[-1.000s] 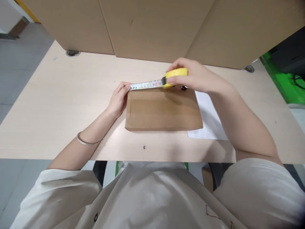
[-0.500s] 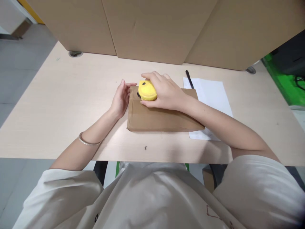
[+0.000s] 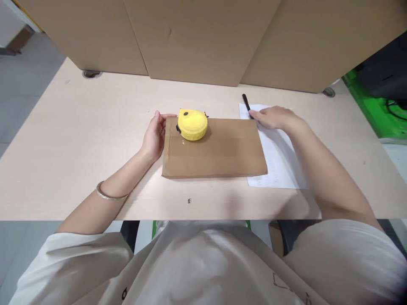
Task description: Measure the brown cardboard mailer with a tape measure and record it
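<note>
A flat brown cardboard box [image 3: 222, 148] lies on the table in front of me. On its far left part sits a yellow tape measure [image 3: 192, 125] with black trim; no hand is on it. My left hand [image 3: 154, 137] rests against the box's left side, thumb raised, one finger stretched toward the far corner and the others loosely curled, not gripping. Beyond the box's far right corner, my right hand [image 3: 273, 117] has its thumb and fingers closed at the lower part of a black pen [image 3: 245, 101], which lies over a white paper sheet [image 3: 276, 165].
The sheet lies partly under the box's right side. Tall cardboard panels [image 3: 197, 38] stand along the table's [image 3: 95, 114] back edge. Round cable holes are at the back left [image 3: 92, 74] and back right [image 3: 328, 92]. A green and black item [image 3: 365, 101] is beyond the right edge.
My right hand has let go of the tape measure, leaving it on the box, and moved right to the pen. My left hand stays at the box's left side. The view has shifted slightly.
</note>
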Action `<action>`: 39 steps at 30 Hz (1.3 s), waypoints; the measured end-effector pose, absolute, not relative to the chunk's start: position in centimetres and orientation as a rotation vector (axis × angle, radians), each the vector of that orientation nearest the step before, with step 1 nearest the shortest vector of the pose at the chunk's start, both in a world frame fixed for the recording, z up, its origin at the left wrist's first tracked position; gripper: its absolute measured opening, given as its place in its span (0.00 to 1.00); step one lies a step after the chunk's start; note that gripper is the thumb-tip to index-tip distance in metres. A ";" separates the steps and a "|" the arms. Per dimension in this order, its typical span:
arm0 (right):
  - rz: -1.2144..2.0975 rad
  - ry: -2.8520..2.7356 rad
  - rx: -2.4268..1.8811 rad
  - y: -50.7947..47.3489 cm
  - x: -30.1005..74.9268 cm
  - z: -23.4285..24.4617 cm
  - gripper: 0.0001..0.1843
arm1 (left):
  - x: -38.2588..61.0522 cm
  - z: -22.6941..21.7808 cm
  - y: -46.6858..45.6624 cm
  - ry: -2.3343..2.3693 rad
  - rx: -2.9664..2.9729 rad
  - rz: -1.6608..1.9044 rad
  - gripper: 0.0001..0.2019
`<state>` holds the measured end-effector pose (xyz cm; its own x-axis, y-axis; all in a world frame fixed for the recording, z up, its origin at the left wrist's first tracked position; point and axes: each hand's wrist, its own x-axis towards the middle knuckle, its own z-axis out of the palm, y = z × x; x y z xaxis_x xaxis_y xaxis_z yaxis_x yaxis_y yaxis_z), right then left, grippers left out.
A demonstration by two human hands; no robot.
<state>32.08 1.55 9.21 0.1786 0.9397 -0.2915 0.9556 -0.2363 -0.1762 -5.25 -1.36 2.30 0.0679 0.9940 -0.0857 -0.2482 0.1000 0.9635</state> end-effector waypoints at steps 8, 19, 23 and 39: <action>-1.127 2.213 2.354 2.2 34.3 7.1 0.21 | -5.2 2.7 -1.6 1.038 0.931 1.213 0.22; -1.946 2.345 2.462 5.1 33.8 2.7 0.26 | -7.6 2.8 -1.6 0.896 1.007 0.963 0.27; -1.975 2.340 2.467 5.1 34.0 2.3 0.25 | -9.4 2.5 -1.1 0.814 1.184 0.823 0.37; -1.743 2.312 2.595 5.1 33.4 2.4 0.26 | -10.6 1.9 -0.2 0.827 1.325 0.738 0.40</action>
<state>33.42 5.14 2.39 0.0385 0.9926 -0.1149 0.3840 -0.1209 -0.9154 -10.59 -0.22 1.92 0.5236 0.8468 -0.0939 0.0028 0.1085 0.9941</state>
